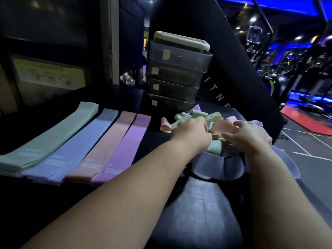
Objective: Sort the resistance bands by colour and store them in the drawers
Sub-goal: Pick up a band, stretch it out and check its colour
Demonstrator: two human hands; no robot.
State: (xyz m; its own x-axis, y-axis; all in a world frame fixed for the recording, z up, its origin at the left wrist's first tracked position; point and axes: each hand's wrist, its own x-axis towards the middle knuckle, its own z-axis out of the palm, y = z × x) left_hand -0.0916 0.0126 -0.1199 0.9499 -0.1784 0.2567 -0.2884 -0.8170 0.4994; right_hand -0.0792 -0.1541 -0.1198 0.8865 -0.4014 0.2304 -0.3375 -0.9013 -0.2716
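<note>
Leftmost, the green stack (48, 141), blue stack (77, 146), pink stack (106, 146) and purple stack (125, 148) bear unreadable white print, the drawer unit (176, 72) has blank-looking labels, the left hand (190, 130) curls into the tangled pile (203, 115), its grip hidden, below "ITNE" lettering (215, 92), and the right hand (249, 135) pinches a pink band (224, 126).

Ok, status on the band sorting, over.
Left hand and right hand both in the unsorted pile, grips hidden. Green stack, blue stack, pink stack, purple stack flat at left. Drawer unit behind pile; pile crowds bottom drawer.

Yellow sign (49, 74) in a dark frame on the L. Big black slanted beam (239, 69) w/ white letters. Gym machines (276, 81) far R. Red mat (309, 121) on grey floor (305, 159) w/ white lines.
</note>
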